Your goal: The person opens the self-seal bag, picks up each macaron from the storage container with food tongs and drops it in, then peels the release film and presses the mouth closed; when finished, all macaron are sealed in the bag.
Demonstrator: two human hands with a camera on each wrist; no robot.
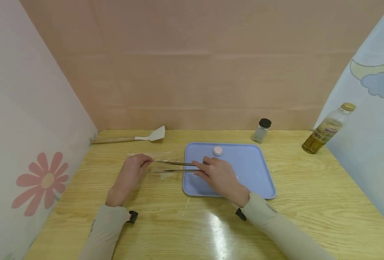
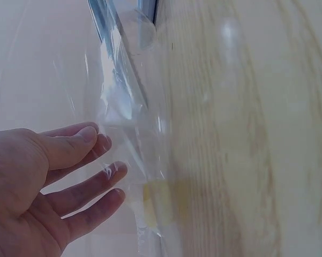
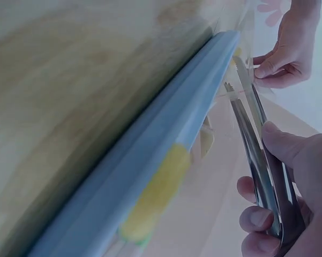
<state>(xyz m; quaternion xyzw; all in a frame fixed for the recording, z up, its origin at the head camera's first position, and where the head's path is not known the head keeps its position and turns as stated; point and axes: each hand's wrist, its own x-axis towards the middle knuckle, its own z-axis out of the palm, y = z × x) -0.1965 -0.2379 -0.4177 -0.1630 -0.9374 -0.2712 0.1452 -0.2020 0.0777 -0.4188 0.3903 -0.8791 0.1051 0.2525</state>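
My left hand (image 1: pixel 134 172) pinches the edge of a clear plastic bag (image 2: pixel 118 107) between thumb and forefinger, the other fingers loosely spread. My right hand (image 1: pixel 220 176) grips a pair of metal tongs (image 3: pixel 265 176), thumb on one arm and fingers on the other. The tongs point left, and their slightly parted tips reach inside the bag. A yellow patch (image 2: pixel 161 201) shows at the bag's lower part in the left wrist view. Under my right forearm lies a blue tray (image 1: pixel 253 169), with a small pale pink round piece (image 1: pixel 217 151) near its back edge.
A spatula (image 1: pixel 156 134) with white head and wooden handle lies at the back left. A small black-capped jar (image 1: pixel 261 130) stands behind the tray. An oil bottle (image 1: pixel 326 130) stands at the right. Something yellow (image 3: pixel 155 198) sits by the tray's rim. Walls border the table.
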